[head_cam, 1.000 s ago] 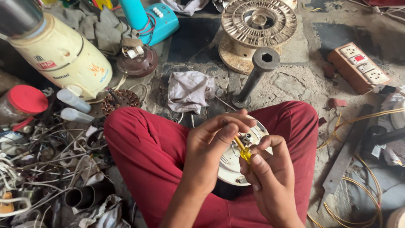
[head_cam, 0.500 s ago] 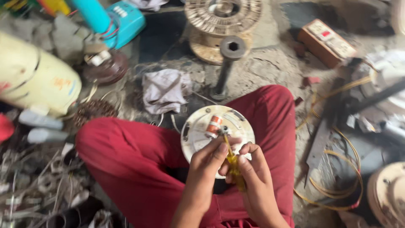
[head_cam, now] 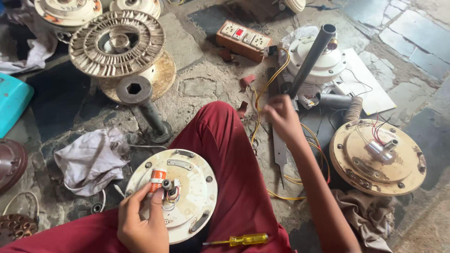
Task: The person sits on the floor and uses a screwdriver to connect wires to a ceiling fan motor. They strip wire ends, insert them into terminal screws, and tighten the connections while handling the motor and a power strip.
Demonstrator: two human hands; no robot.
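Left hand (head_cam: 140,225) grips one orange capacitor (head_cam: 157,180), upright on the white motor cover (head_cam: 187,187) in the lap. Right hand (head_cam: 281,117) reaches out, fingers curled near the yellow wires (head_cam: 262,93); can't tell if it holds anything. One yellow screwdriver (head_cam: 241,240) lies between the hands, long axis left-right, tip toward the left hand. One socket wrench (head_cam: 140,103), one rag (head_cam: 91,159) beyond the left hand.

Count on inspection: two hands, left (head_cam: 140,225) and right (head_cam: 281,117); one yellow-handled screwdriver (head_cam: 241,240); one power strip (head_cam: 243,40); two fan motor housings, white (head_cam: 176,192) and tan (head_cam: 377,157); one wound stator (head_cam: 117,43); two rags, pale (head_cam: 91,159) and brown (head_cam: 370,218).
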